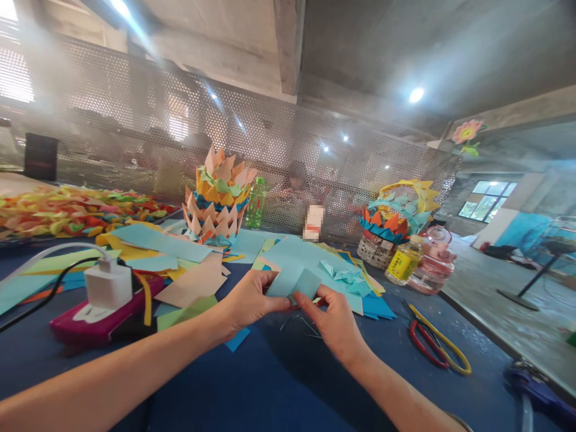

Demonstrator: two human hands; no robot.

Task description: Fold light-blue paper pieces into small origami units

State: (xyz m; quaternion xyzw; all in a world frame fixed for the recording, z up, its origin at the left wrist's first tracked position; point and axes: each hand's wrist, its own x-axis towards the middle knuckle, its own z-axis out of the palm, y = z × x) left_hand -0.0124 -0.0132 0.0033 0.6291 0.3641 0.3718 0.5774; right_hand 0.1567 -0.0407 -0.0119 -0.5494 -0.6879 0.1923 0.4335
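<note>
A light blue strip of paper (288, 282), bent over in a fold, is held up above the dark blue table by both hands. My left hand (252, 300) pinches its left end between thumb and fingers. On the right side, my right hand (330, 318) grips the folded-over part with thumb and forefinger. Just behind the hands lie stacked light blue sheets (288, 249) and a little heap of folded light blue paper pieces (346, 277). Pale peach and green sheets (193, 285) lie to the left of my left hand.
A purple power strip (96, 312) with a white charger stands at left. Pointed folded-paper baskets (213, 204) stand behind. At right are a yellow-labelled bottle (405, 261), a pink jug (434, 264), red-and-yellow-handled scissors (436, 342) and a blue tool (540, 390) near the table edge.
</note>
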